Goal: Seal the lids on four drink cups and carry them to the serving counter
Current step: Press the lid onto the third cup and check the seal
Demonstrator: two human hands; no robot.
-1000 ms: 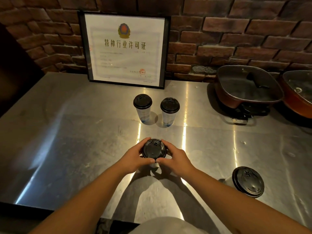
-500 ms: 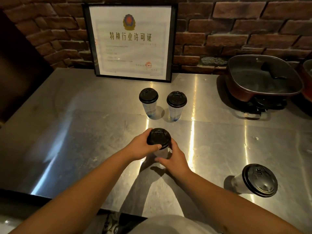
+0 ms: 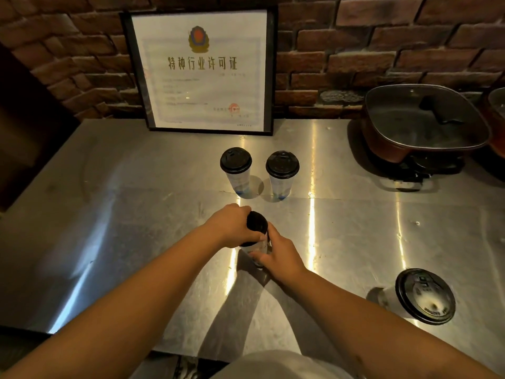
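A clear drink cup (image 3: 257,248) with a black lid (image 3: 257,222) stands at the middle of the steel counter (image 3: 109,228). My left hand (image 3: 232,228) grips the lid from the left, fingers curled over its rim. My right hand (image 3: 278,255) wraps the cup's body from the right. Two more lidded cups, the left cup (image 3: 236,170) and the right cup (image 3: 282,173), stand upright side by side behind it. A fourth lidded cup (image 3: 422,295) sits at the near right, apart from both hands.
A framed certificate (image 3: 202,69) leans on the brick wall at the back. A lidded electric pan (image 3: 423,124) stands at the back right, with another pan (image 3: 497,119) cut off by the edge. The counter's front edge runs just under my forearms.
My left hand has closed further over the lid, covering more of it. My right hand has slid from the lid's side down onto the cup's body. The view has tilted downward.
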